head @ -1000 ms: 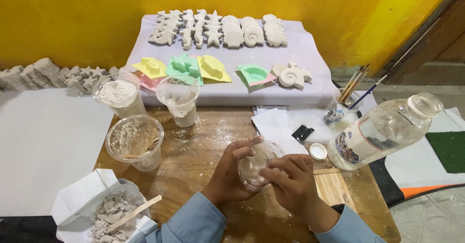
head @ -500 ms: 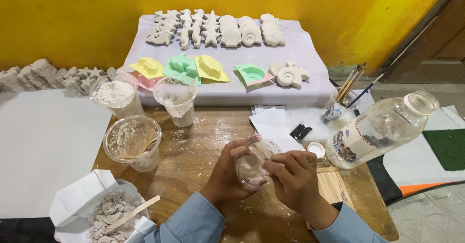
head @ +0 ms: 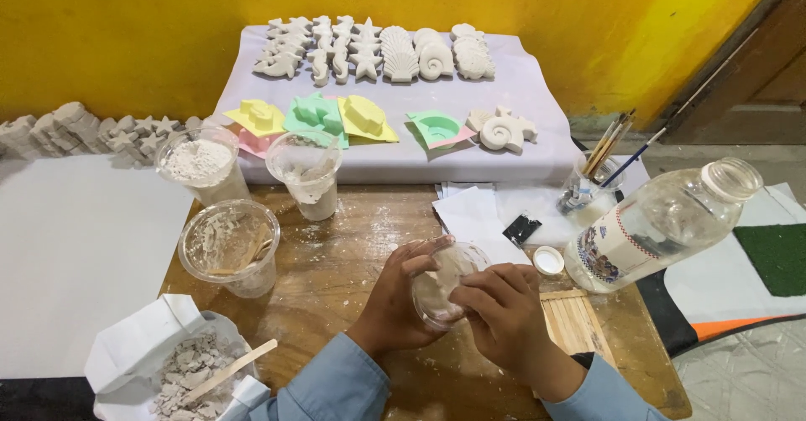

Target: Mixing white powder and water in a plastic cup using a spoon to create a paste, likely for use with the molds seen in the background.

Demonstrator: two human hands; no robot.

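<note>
1. Centrally, a small clear plastic cup (head: 443, 285), smeared w/ white plaster film inside, sits tipped on its side over the wooden table (head: 353, 253), near its front edge.
2. Left hand (head: 401, 293) cups it from the left, fingers curled round the wall, thumb over the rim. Right hand (head: 502, 320) closes on it from the right, fingertips pressed at the mouth.
3. Just right of the cup: a white bottle cap (head: 548, 260), a small black piece (head: 521, 230) on white paper sheets (head: 478, 215), flat wooden sticks (head: 573, 320).
4. Further right, a large clear bottle (head: 655, 224) lies tilted, open, w/ a printed label; beside it a glass jar of paintbrushes (head: 592, 177).
5. Left side, three clear tumblers: one full of dry white powder (head: 200, 165), one w/ grey-white slurry at the bottom (head: 306, 173), one crusted w/ plaster & holding a stick (head: 231, 245).
6. Front left, a white bag (head: 168, 362) of broken plaster chunks, wooden stick lying in it.
7. Behind, on a lilac cloth (head: 520, 94): matte white casts of shells, starfish & seahorses (head: 378, 52); glossy moulds in yellow, green & pink (head: 319, 119); a spiral shell cast (head: 501, 131). More casts (head: 75, 131) line the yellow wall at left.
8. Vs. 0.5 s ago: hands & cup sit at much the same spot, grip unchanged; the rest hasn't moved.
</note>
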